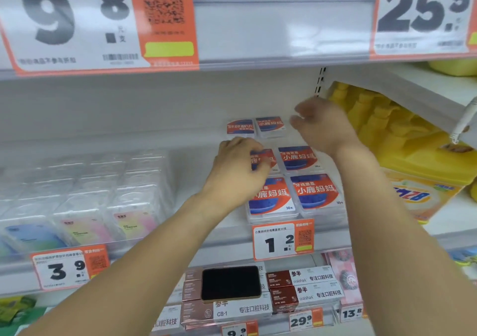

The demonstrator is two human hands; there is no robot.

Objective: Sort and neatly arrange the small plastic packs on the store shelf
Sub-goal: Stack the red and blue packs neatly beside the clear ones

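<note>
Centre frame, left hand (240,165) grips a small clear plastic pack with red-and-blue label (263,158) in the shelf's middle row — right hand (321,126), fingers loosely curled, holds nothing, upper right of it.

Left hand (238,165) pinches red-blue pack (265,158); right hand (320,124) hovers, seemingly empty.

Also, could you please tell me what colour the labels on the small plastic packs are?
Orange-red with a blue patch and white lettering, on the small plastic packs; head view.
</note>
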